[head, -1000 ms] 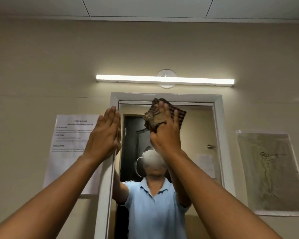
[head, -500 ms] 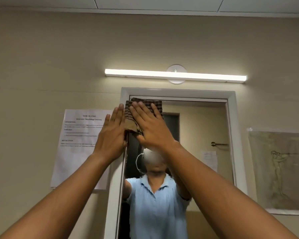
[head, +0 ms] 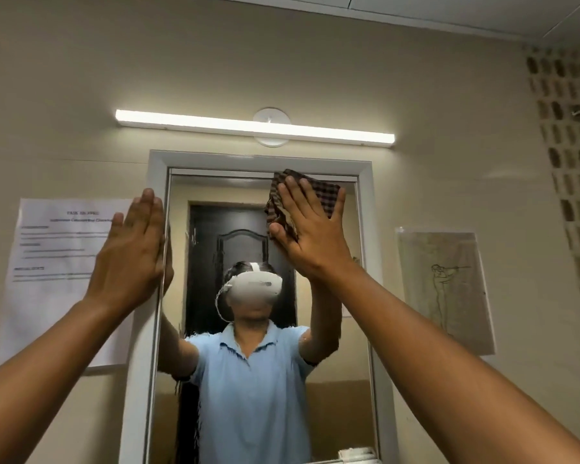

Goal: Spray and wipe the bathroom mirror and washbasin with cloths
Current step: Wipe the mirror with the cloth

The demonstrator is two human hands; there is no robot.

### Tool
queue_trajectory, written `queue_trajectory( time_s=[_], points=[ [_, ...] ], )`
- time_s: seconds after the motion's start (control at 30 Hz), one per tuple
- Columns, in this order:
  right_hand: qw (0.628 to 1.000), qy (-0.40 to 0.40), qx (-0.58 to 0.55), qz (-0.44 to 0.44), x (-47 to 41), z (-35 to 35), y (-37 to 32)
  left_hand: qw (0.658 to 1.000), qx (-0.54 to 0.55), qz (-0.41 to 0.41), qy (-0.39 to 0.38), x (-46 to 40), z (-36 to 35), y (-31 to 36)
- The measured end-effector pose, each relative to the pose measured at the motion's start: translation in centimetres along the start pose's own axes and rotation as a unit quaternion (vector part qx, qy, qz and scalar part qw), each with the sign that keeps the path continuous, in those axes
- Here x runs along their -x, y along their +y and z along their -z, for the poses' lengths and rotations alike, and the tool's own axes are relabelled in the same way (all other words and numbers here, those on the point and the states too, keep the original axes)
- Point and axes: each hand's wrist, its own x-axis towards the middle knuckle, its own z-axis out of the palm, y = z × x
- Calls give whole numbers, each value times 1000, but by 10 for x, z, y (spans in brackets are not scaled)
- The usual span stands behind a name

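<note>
Mirror point(head: 248, 363): wall-mounted, white frame, under strip light point(head: 255, 127). Cloth point(head: 318, 192), checked brown, at upper right of glass. Right hand point(head: 310, 229): arm raised, palm flat on cloth, fingers spread straight, pressing it to glass. Left hand point(head: 131, 252): flat on frame's left edge, fingers straight, together. Washbasin out of frame; mirror bottom cut off. Paper notice point(head: 61, 249) at left, text unreadable.

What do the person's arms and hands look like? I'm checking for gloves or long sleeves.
Both forearms are bare, with no sleeve in direct view. The left hand and right hand wear no gloves; no ring or watch shows. The mirror reflects light blue short sleeves.
</note>
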Motion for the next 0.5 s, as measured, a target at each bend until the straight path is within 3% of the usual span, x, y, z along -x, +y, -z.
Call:
queue_trajectory(
  time_s=[0.27,0.5],
  points=[
    [995,17,-15,-97,43,-5,26,1000,-9,8,-6,10,-2,0],
    [988,23,8,-156,81,-16,1,1000,-6,5,-14,28,1,6]
  ],
)
